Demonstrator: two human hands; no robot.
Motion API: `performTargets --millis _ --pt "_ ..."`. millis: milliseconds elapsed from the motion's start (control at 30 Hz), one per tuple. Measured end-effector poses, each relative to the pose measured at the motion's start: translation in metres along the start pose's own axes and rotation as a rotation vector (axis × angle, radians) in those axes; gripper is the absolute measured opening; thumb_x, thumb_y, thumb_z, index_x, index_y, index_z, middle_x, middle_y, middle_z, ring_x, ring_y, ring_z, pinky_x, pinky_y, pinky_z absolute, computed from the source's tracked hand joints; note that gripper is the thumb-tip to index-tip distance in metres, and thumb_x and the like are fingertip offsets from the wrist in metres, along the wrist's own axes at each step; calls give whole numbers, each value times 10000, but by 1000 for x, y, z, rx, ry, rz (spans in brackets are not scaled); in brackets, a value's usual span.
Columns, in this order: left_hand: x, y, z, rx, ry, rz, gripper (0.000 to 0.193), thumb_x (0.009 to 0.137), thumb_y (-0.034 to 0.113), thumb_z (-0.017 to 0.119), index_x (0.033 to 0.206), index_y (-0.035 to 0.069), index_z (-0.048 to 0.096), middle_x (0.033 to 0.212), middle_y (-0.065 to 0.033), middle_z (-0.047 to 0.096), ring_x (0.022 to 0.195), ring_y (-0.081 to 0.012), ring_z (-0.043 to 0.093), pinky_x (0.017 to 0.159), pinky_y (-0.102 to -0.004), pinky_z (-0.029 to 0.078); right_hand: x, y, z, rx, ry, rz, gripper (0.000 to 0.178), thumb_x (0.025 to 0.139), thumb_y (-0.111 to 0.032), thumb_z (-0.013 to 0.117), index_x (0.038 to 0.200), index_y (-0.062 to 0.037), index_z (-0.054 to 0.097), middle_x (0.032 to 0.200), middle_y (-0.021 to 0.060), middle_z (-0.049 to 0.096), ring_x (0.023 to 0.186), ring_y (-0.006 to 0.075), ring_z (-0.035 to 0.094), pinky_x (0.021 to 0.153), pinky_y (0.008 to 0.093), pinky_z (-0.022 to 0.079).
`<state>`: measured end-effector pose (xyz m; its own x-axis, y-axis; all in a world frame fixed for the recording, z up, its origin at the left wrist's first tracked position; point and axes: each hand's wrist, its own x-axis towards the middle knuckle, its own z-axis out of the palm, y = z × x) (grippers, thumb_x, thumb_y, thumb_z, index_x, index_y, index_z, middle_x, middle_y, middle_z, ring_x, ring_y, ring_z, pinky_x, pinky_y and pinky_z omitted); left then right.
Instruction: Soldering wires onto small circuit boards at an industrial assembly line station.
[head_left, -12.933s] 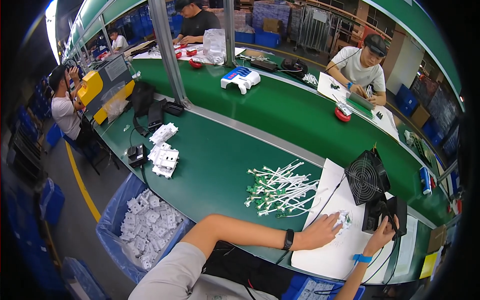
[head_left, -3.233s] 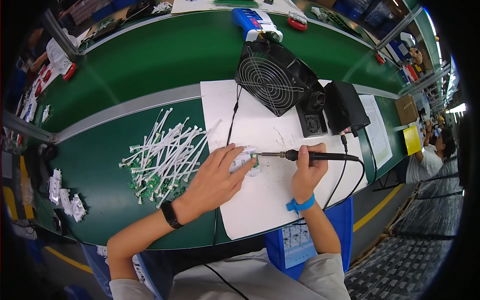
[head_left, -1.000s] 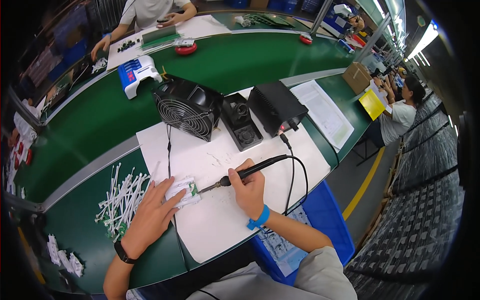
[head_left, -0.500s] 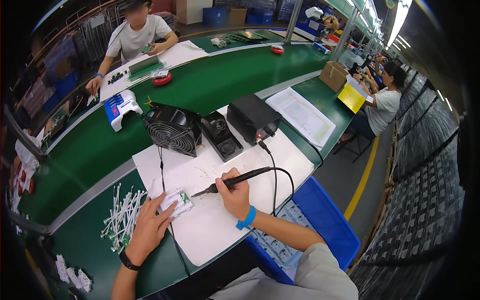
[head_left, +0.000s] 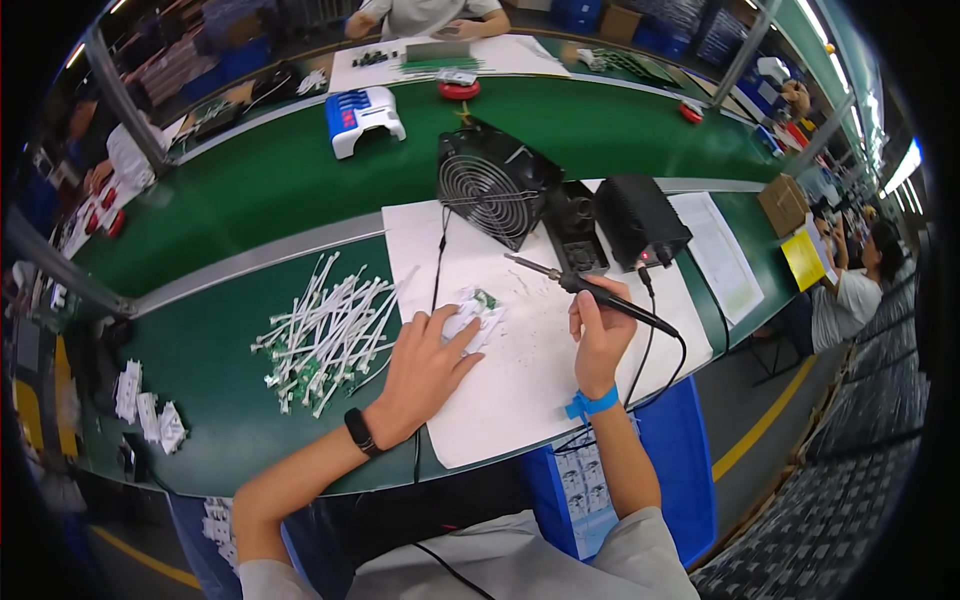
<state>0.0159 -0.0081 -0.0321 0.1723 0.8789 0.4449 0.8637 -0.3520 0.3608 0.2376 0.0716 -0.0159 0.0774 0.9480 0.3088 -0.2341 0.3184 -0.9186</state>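
Centrally, seen from above through a round fisheye view, two bare hands work over a white sheet laid on a green workbench. The left hand lies with its fingers loosely spread, not curled into a grip, the fingertips resting on a white plastic part. That part sits on the sheet near its left side, and a small green circuit board shows at its upper end. The right hand is closed around the handle of a black soldering iron, held like a pen; its metal tip points up and to the left, apart from the white part.

Left of the sheet spreads a heap of white cables with green ends. Farther left are several white plastic pieces, close together. Beyond the hands, along the sheet's far edge, stand a black fan with a round wire grille, a black iron stand and a black box with a red light. Printed papers lie to the right of the box. Below the bench on the right, a blue bin holds more white pieces.
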Motion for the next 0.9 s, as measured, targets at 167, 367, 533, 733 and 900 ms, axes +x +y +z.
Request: performTargets --millis 167,367,533,733,900 --pt "-7 0 6 -25 20 -35 419 870 243 772 1244 71 695 1267 -154 581 1009 -319 550 844 -409 481 -11 12 4 -43 -37 -92 126 949 29 665 967 -10 547 739 60 602 600 85 531 521 224 390" --pt "-4 -3 6 -65 82 -3 414 809 193 826 1178 45 713 1227 -168 620 977 -320 583 813 -393 518 -18 22 4 -338 -211 -254 155 907 44 695 879 4 548 688 83 625 600 96 533 568 245 414" --pt "-3 -6 7 -102 93 -7 417 791 184 842 1160 40 711 1207 -174 623 977 -317 589 805 -391 516 -19 23 9 -395 -237 -172 157 903 32 711 873 3 559 686 94 647 598 102 575 570 247 433" --pt "-4 -9 11 -132 113 -10 417 788 182 844 1157 44 706 1187 -171 621 982 -322 584 820 -393 505 -16 25 10 -456 -286 -225 143 943 53 649 899 0 524 674 82 611 552 103 556 530 234 416" --pt "-4 -8 10 -125 102 -20 419 784 183 844 1157 50 705 1180 -165 620 985 -319 584 822 -394 502 -18 26 7 -439 -256 -181 145 909 13 716 901 12 571 683 95 642 597 110 577 575 250 439"
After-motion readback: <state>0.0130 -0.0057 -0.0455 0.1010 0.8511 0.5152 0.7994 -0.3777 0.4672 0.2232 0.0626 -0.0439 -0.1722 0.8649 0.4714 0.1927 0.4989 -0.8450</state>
